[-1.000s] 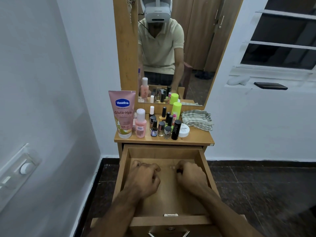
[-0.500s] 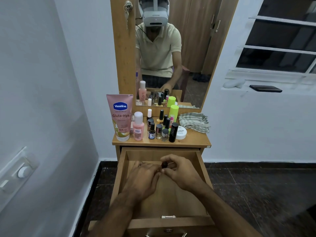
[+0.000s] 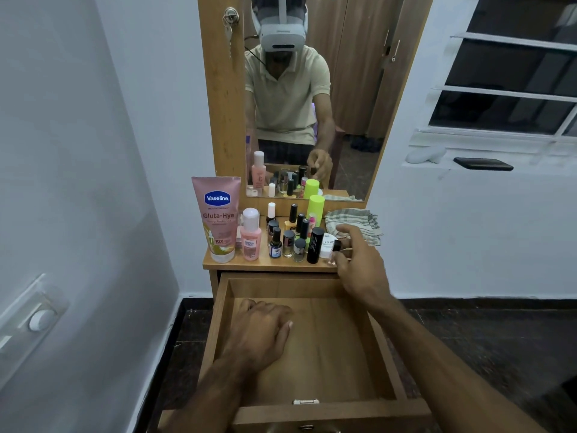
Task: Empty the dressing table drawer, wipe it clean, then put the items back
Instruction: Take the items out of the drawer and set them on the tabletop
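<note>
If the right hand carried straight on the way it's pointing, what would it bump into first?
Most likely the white jar, just beyond the small bottle that the right hand pinches over the tabletop. The black tube stands next in line, though depth is unclear.

1. Soft, dim indoor light falls evenly; the dark-paned window [image 3: 512, 85] gives none.
2. Shadows are faint inside the open wooden drawer [image 3: 312, 348].
3. Wide-angle distortion bends the white wall [image 3: 78, 182] at the frame's edges.
4. The right hand [image 3: 359, 267] is slightly motion-blurred.
</note>
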Demonstrator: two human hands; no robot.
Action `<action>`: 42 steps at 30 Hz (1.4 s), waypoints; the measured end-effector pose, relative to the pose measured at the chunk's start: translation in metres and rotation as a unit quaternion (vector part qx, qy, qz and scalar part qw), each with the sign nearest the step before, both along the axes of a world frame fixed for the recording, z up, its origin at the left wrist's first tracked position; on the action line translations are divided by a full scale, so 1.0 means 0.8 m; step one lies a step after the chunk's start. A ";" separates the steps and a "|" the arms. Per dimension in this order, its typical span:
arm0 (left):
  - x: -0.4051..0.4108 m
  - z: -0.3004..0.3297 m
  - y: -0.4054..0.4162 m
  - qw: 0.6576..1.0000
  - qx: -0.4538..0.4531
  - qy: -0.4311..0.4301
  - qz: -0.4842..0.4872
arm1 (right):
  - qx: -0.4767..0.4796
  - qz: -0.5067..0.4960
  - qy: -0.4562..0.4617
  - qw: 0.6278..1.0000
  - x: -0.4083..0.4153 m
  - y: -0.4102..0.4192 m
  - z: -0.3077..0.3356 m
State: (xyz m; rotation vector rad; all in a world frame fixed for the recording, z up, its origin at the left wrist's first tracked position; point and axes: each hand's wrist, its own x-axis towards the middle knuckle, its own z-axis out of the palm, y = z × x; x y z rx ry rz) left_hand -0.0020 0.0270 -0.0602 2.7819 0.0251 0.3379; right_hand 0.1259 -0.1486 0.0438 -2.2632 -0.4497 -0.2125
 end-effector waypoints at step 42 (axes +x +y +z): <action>0.000 0.001 0.001 1.000 -0.005 0.028 0.013 | -0.414 -0.057 -0.076 0.905 0.118 -0.036 -0.010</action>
